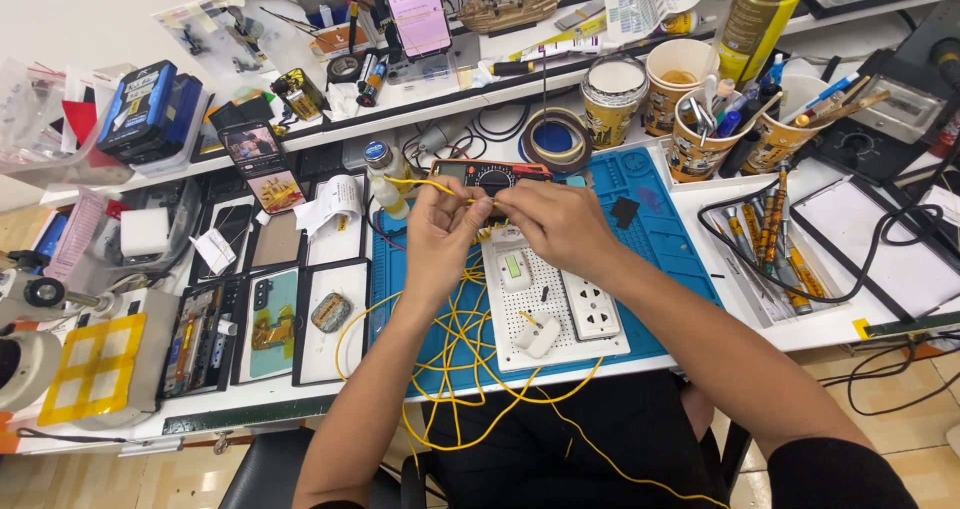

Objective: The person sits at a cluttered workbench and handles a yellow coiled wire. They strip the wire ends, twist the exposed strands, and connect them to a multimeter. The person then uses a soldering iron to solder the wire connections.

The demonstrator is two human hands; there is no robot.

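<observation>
A cluttered white repair counter [760, 339] fills the head view, with a raised shelf along its far edge and a blue work mat [660, 239] at the middle.

Both hands meet above the mat's far side. The left hand [440, 237] is pinched shut on a thin yellow wire [425, 183], and the right hand [556, 225] is closed on the same wire just beside it. The short taut run between them lies roughly left to right. The slack drops from the hands in loose loops [462, 369] over the near edge of the counter. Directly below the hands lies a white perforated board [520, 314] carrying a switch and a white socket strip [590, 306].

Just beyond the fingers sits an orange-and-black meter [490, 176]. Patterned paper cups [700, 134] hold tools near the far right corner, beside a tall yellow-green spray can [755, 14]. A blue boxed package [140, 109] rests at the far left.
</observation>
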